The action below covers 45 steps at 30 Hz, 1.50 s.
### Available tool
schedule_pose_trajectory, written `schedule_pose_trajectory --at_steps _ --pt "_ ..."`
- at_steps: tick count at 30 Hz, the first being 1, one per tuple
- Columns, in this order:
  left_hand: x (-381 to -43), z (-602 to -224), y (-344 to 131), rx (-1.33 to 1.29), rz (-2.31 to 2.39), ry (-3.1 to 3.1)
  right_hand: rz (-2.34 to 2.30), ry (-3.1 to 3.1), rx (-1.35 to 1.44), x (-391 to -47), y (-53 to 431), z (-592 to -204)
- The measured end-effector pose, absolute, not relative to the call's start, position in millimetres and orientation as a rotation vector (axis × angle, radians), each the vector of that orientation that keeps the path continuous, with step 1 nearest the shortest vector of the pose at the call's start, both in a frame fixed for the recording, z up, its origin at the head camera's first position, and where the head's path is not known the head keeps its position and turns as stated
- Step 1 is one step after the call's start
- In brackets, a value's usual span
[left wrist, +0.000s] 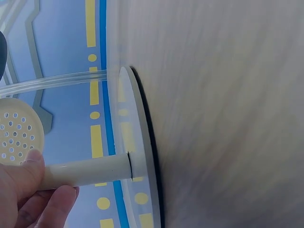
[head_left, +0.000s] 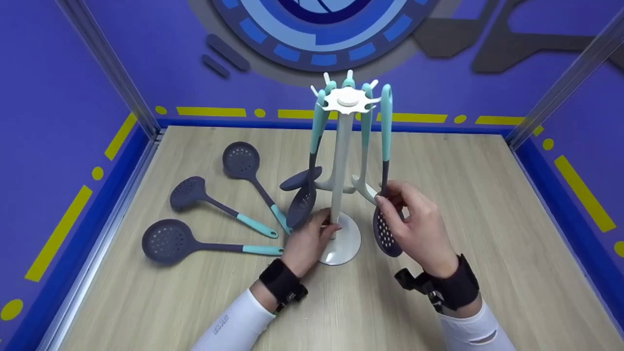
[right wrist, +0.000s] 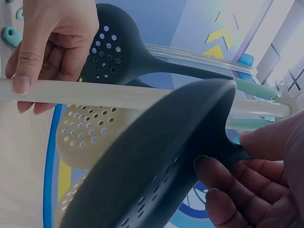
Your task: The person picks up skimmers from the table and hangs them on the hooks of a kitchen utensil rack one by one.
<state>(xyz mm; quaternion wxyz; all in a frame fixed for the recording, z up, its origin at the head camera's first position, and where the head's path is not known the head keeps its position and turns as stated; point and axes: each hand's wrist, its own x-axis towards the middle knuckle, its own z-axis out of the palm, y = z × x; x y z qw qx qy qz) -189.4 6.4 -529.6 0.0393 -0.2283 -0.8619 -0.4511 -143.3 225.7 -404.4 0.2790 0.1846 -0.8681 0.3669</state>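
Note:
A white utensil stand (head_left: 343, 161) rises from a round base (head_left: 347, 248). My left hand (head_left: 306, 243) grips its pole low down, with thumb and fingers round it in the left wrist view. My right hand (head_left: 420, 226) pinches a dark skimmer (right wrist: 156, 156) at the neck, just above its perforated head. That skimmer hangs head down, its teal handle (head_left: 386, 126) upright beside the right side of the hook ring (head_left: 347, 100). On the ring's left hangs another dark perforated skimmer (head_left: 302, 207). A pale perforated skimmer (right wrist: 90, 137) shows behind the pole in the right wrist view.
Left of the stand, three dark utensils with teal handles lie on the wooden table (head_left: 463, 195): a round skimmer (head_left: 241, 161), a perforated ladle (head_left: 187, 193) and a wide skimmer (head_left: 168, 241). Blue panels (head_left: 63, 97) enclose the table at the back and sides.

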Motion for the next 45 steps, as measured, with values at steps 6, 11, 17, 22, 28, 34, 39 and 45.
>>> schedule_pose_trajectory --at_steps 6,11,17,22,28,34,39,45 --pt "-190 -529 6 -0.690 -1.377 -2.658 1.009 -2.302 0.521 -145 222 -407" --pt "-190 -528 7 -0.689 -1.373 -2.657 1.037 -2.304 0.533 -146 219 -409" --pt "-190 -529 7 -0.697 -1.359 -2.651 1.058 -2.301 0.560 -147 215 -412" --pt "-190 -529 7 -0.685 -1.312 -2.651 1.061 -2.323 0.555 -148 213 -415" --pt "-192 -531 7 -0.714 -1.281 -2.608 1.087 -2.350 0.568 -149 209 -420" --pt "-192 -530 7 -0.731 -1.290 -2.600 1.096 -2.345 0.578 -151 206 -423" --pt "-191 -530 7 -0.721 -1.293 -2.613 1.102 -2.351 0.567 -151 204 -425" --pt "-191 -530 7 -0.709 -1.296 -2.630 1.143 -2.367 0.560 -154 203 -427"
